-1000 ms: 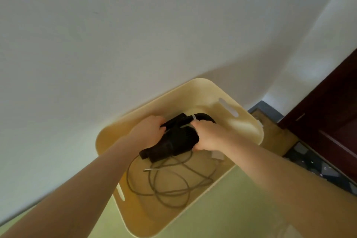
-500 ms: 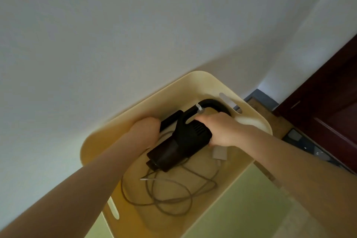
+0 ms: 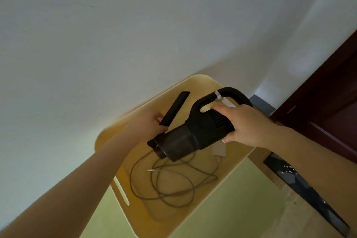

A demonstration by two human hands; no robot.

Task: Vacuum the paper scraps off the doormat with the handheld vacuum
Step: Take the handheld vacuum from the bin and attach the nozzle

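Cable (image 3: 173, 185) coiled in yellow bin (image 3: 201, 83), doormat (image 3: 301, 185) beside

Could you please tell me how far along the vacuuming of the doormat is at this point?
Still early. Done: the handheld vacuum is lifted above the yellow bin. In hand: the right hand grips its body, and the left hand holds the black nozzle, not yet fitted. Left: the paper scraps still dot the doormat.
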